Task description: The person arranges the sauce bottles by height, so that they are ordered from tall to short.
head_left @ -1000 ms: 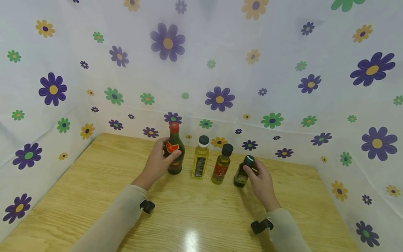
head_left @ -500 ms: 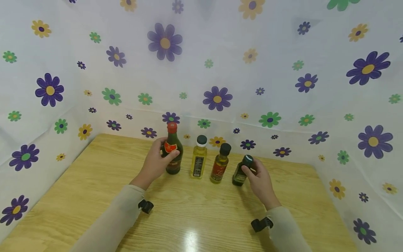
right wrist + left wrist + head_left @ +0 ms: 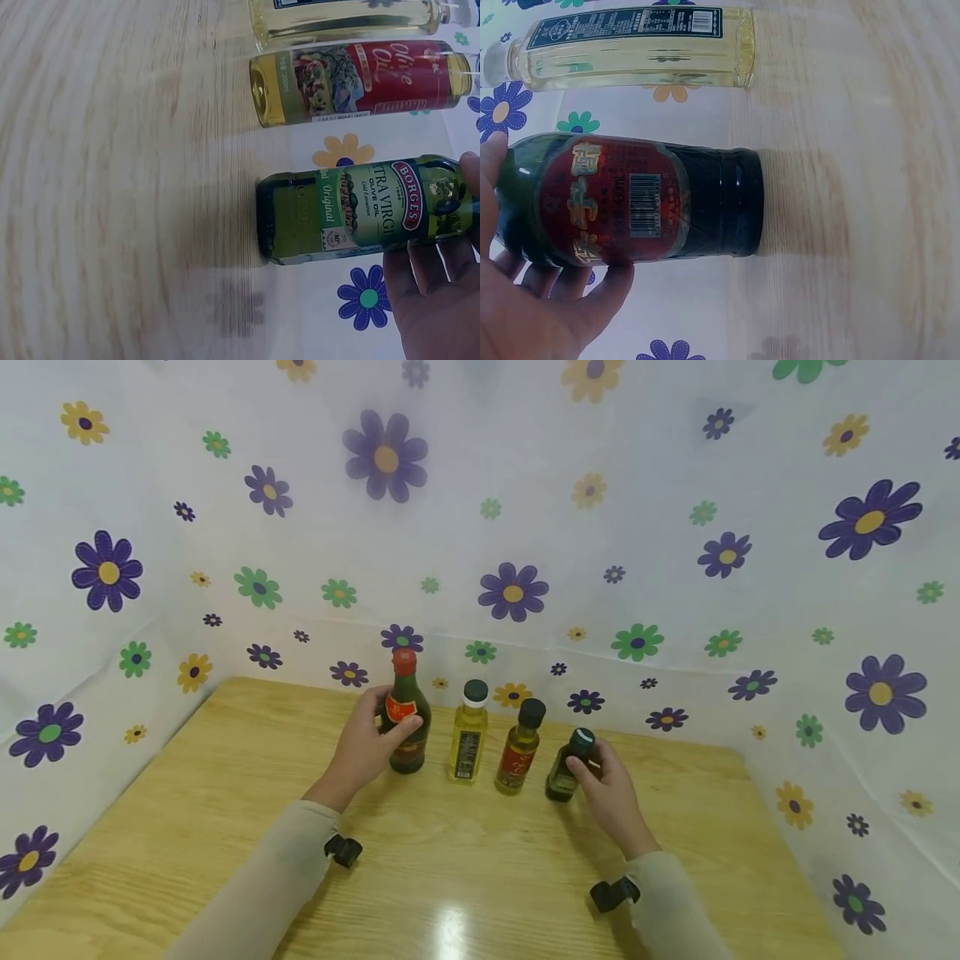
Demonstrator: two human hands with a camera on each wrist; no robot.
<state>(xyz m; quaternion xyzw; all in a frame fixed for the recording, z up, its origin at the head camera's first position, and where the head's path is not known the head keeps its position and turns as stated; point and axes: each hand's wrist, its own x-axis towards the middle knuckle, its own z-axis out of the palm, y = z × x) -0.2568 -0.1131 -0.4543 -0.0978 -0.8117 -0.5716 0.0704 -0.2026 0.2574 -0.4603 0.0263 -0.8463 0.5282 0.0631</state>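
My left hand (image 3: 360, 750) grips a dark green vinegar bottle (image 3: 408, 758) with a red cap, thumb across its front and fingers behind. In the left wrist view its red label with gold characters (image 3: 619, 199) faces the camera, and its base meets the table. Over on the right, my right hand (image 3: 615, 793) holds a small green olive oil bottle (image 3: 561, 779) near the neck. That bottle's "Extra Virgin Olive Oil" label (image 3: 371, 202) shows in the right wrist view. Between the hands stand a clear bottle of yellow oil (image 3: 468, 745) and a red-labelled olive oil bottle (image 3: 517, 764).
The bottles form a row near the back of the wooden table (image 3: 435, 860). Behind and on both sides hangs a white cloth (image 3: 450, 543) printed with flowers. A black wrist device (image 3: 343, 850) sits on the left sleeve, another (image 3: 613, 893) on the right.
The whole head view has shifted slightly, so everything appears a little farther left. Both hands keep the same holds, and the bottles have not visibly moved on the table.
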